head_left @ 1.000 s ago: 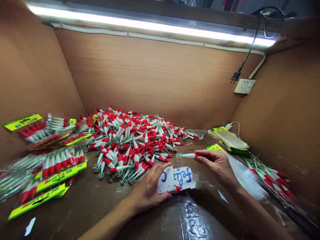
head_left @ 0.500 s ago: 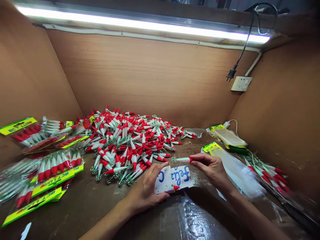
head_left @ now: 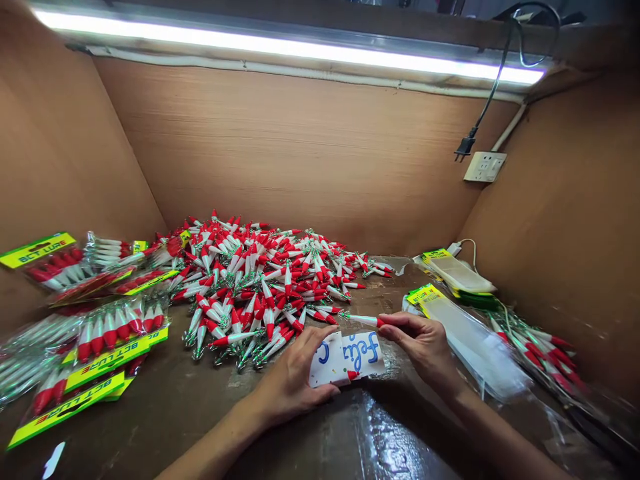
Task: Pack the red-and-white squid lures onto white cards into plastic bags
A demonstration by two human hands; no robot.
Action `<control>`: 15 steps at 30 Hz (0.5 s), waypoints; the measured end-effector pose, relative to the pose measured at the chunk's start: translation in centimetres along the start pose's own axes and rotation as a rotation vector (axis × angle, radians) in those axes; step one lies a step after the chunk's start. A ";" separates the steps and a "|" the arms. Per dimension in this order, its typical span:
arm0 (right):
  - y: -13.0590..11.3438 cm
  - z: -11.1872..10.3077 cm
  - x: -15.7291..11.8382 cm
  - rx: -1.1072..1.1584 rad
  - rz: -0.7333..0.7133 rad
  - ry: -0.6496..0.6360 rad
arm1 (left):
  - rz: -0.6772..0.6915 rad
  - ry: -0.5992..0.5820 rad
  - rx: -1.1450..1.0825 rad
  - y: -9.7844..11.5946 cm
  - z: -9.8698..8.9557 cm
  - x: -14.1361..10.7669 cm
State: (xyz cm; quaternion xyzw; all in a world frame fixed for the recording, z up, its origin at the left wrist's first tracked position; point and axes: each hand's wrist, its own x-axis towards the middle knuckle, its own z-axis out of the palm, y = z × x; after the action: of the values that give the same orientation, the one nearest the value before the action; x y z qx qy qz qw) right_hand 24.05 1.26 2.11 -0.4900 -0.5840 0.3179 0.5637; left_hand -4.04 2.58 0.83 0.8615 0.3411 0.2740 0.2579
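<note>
My left hand [head_left: 295, 377] is closed around a folded white card [head_left: 365, 353] with blue lettering that reads "Feliz" upside down. At the card's lower edge shows a small red tip; whether it is printed or a lure's end I cannot tell. Just above the card, my right hand [head_left: 420, 340] pinches a fishing lure [head_left: 361, 321] by its red end. This lure's white body lies level and its green wire hooks point left. Beyond both hands spreads a big heap of red-and-white lures [head_left: 265, 280].
Filled lure packs with yellow BCT LURE headers [head_left: 107, 360] lie at the left. To the right are clear bags [head_left: 470, 333], a further bag stack [head_left: 460, 272] and more lures [head_left: 540, 353]. A black plug [head_left: 465, 145] hangs near a wall socket [head_left: 485, 167].
My right hand has shifted slightly left with the lure, bringing its hooks closer to the heap's edge. My left hand and the card have stayed almost still.
</note>
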 end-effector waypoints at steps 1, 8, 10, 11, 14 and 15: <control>0.1 0.0 0.0 0.007 -0.025 0.007 | 0.001 0.000 -0.002 0.0 0.0 0.0; 0.4 0.3 -0.5 0.030 -0.173 0.032 | -0.003 0.000 -0.001 0.0 0.0 0.1; 0.5 0.6 -0.5 0.027 -0.192 0.032 | -0.001 0.000 0.007 0.0 -0.1 0.1; 0.4 0.6 -0.3 0.014 -0.202 0.037 | 0.002 0.000 0.012 0.0 -0.1 0.1; -0.4 -0.9 0.7 -0.125 -0.240 0.099 | 0.022 -0.003 0.037 -0.2 -0.1 0.1; -0.8 -2.1 1.1 -0.210 -0.252 0.131 | 0.027 -0.005 0.048 -0.2 0.0 0.1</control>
State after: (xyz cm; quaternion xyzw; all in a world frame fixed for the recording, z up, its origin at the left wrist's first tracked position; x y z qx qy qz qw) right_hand 26.04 1.66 3.58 -0.4886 -0.6331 0.1492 0.5815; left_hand -4.09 2.79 0.72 0.8726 0.3353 0.2671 0.2339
